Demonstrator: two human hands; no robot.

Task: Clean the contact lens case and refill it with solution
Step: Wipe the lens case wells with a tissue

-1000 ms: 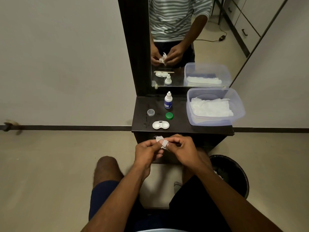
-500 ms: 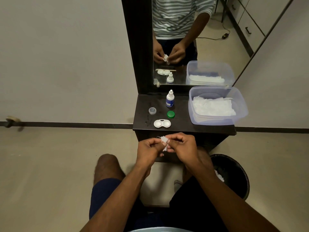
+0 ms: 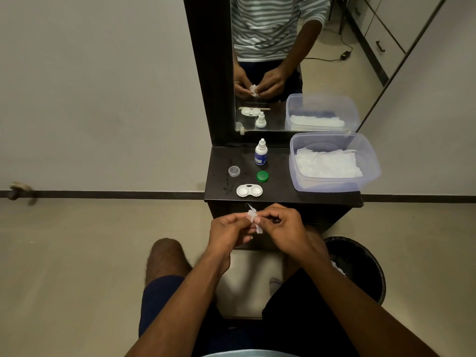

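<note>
Two hands: your left hand (image 3: 226, 234) and right hand (image 3: 286, 228) both pinch one tissue wad (image 3: 253, 219).
Grip: clenched on tissue, both sides.
Lens case (image 3: 249, 190): open, on tabletop (image 3: 283, 186).
Solution bottle (image 3: 261, 153): upright behind green cap (image 3: 262, 176).

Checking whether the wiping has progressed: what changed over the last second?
Almost nothing. Both hands, left hand and right hand, keep pinching the tissue below the shelf edge, only shifting their fingers slightly. The lens case, green cap and solution bottle stayed put.
</note>
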